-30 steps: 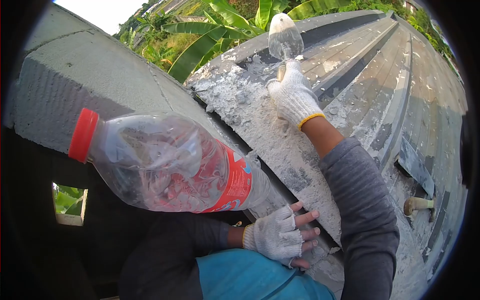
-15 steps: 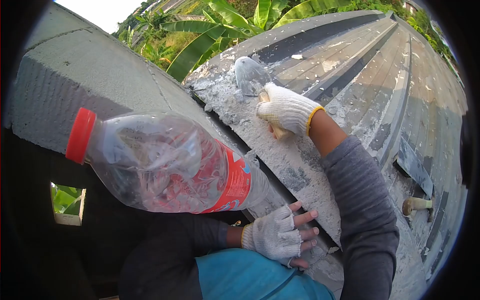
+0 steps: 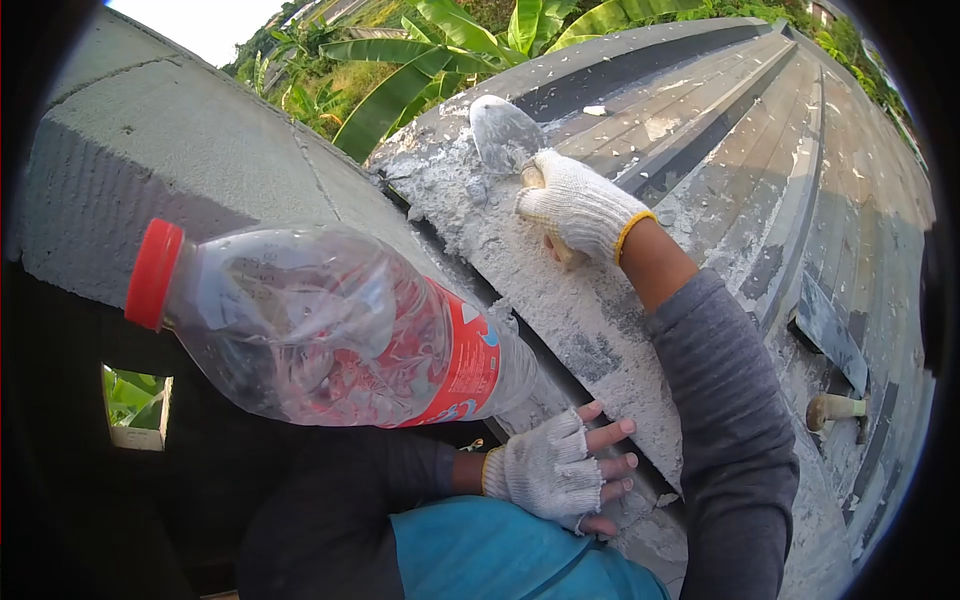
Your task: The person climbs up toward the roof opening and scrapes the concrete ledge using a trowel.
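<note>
My right hand, in a white knit glove with a yellow cuff, is wrapped round the wooden handle of a trowel. The rounded metal blade points up and left, over the rough grey mortar along the roof's edge. Lower down, my left hand, in a fingerless glove, lies with its fingers spread on the ledge beside the dark gap. A large clear plastic bottle with a red cap and red label lies tilted left of the gap, close to the camera.
A concrete wall runs along the upper left. Ribbed roof sheets with scattered mortar crumbs stretch to the right. On them rest a flat metal blade and a wooden-handled tool. Banana leaves stand beyond the edge.
Over the last second, my right hand has brought the trowel down and left, onto the mortar near the edge. In the last half second the blade shifted only slightly. My left hand stays put.
</note>
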Available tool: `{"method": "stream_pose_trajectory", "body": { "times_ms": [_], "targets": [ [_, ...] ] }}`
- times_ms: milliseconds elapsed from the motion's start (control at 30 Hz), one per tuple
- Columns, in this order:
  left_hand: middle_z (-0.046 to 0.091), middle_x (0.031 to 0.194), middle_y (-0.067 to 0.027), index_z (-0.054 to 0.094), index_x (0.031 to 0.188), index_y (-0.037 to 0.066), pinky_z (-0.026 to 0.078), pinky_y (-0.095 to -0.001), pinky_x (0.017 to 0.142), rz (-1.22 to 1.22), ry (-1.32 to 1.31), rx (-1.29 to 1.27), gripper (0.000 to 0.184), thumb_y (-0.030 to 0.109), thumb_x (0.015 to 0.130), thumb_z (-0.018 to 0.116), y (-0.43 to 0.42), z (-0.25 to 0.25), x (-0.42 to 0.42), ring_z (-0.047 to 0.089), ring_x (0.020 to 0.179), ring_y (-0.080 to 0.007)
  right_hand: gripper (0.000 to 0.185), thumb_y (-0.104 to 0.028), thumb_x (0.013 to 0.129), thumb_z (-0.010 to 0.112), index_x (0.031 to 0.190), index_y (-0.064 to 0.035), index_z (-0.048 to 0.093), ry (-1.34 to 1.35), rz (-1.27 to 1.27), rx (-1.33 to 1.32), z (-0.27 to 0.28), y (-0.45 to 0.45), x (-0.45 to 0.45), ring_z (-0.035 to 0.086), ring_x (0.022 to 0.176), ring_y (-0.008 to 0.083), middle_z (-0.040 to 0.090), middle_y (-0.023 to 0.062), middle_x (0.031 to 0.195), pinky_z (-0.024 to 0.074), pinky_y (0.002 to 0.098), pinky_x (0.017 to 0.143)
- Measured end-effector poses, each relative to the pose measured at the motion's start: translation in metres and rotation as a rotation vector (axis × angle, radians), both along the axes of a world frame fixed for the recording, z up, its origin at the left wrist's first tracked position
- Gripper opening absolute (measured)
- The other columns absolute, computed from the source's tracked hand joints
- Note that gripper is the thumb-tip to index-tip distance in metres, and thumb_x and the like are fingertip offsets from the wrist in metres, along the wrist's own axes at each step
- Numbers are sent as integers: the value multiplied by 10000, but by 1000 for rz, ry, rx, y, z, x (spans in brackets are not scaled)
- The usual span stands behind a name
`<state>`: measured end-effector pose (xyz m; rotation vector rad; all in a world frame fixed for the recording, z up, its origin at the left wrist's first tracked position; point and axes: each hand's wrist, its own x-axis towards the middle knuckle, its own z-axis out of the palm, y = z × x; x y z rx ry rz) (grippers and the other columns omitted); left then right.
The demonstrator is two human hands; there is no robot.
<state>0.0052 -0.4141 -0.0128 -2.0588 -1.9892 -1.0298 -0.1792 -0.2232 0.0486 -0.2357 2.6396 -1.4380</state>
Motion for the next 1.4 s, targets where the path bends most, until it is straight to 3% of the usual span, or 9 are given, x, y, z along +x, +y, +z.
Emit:
{"method": "stream_pose_trajectory", "body": {
  "times_ms": [167, 233, 333, 433, 667, 967, 1267, 1333, 1400],
  "targets": [
    [566, 1360, -117, 635, 1163, 101, 397, -673, 1041, -4, 6, -36, 598, 624, 882, 704, -1, 0, 1, 479, 1391, -420, 377, -268, 934, 593, 1116, 54, 522, -13, -300, -85, -17, -3, -9, 697, 737, 293, 651, 227, 924, 568, 401, 690],
    [567, 1365, -119, 634, 1164, 101, 393, -675, 1045, -1, 4, -16, 599, 626, 885, 700, -1, -1, 0, 479, 1392, -421, 382, -291, 937, 603, 1107, 45, 542, 224, 197, 231, -12, 4, -4, 694, 722, 297, 661, 221, 895, 565, 408, 683],
    [666, 1187, -121, 708, 987, 93, 434, -688, 998, 18, -21, 21, 495, 566, 849, 743, 2, 4, 0, 540, 1323, -450, 379, -300, 940, 605, 1107, 38, 560, 375, 162, 287, -14, 7, -4, 692, 714, 303, 670, 211, 857, 563, 408, 684],
    [666, 1193, -121, 707, 987, 89, 431, -686, 1008, 14, -23, 5, 501, 569, 848, 743, 2, 5, 0, 538, 1325, -451, 376, -304, 941, 608, 1099, 35, 568, 127, 31, 119, -11, 4, -3, 686, 700, 288, 670, 190, 831, 558, 403, 659],
    [577, 1365, -119, 647, 1141, 99, 382, -676, 1063, -4, -6, -40, 594, 626, 877, 712, -2, 1, 1, 487, 1383, -429, 405, -319, 910, 640, 1094, 34, 567, 272, 256, 258, -20, 9, -7, 678, 670, 262, 667, 172, 826, 552, 396, 597],
    [664, 1207, -118, 710, 1013, 98, 424, -687, 1027, 18, -19, -7, 509, 579, 849, 739, 1, 5, 0, 514, 1354, -446, 397, -337, 905, 586, 1144, -21, 619, 29, 277, 303, 24, 16, 10, 675, 961, 355, 680, 201, 1000, 524, 439, 884],
    [662, 1203, -120, 709, 1009, 100, 450, -670, 1005, 11, -16, -17, 512, 580, 837, 750, 1, 7, 0, 513, 1354, -444, 380, -327, 925, 568, 1140, -22, 636, 18, 334, 389, 38, 32, 16, 717, 725, 296, 683, 164, 771, 569, 427, 707],
    [668, 1194, -117, 710, 1002, 100, 452, -669, 1001, 3, -26, -20, 503, 573, 837, 751, 1, 7, 0, 516, 1352, -440, 542, -87, 621, 847, 1143, -89, 698, -32, 306, 494, 45, 28, 18, 729, 938, 327, 746, 145, 1030, 584, 400, 808],
    [672, 1186, -115, 711, 996, 102, 454, -667, 998, 3, -30, -23, 496, 570, 836, 751, 2, 9, 0, 518, 1348, -440, 555, -95, 616, 860, 1147, -102, 700, 111, 348, 519, 29, 33, 15, 731, 928, 314, 749, 129, 1014, 588, 390, 808]
  ]
}}
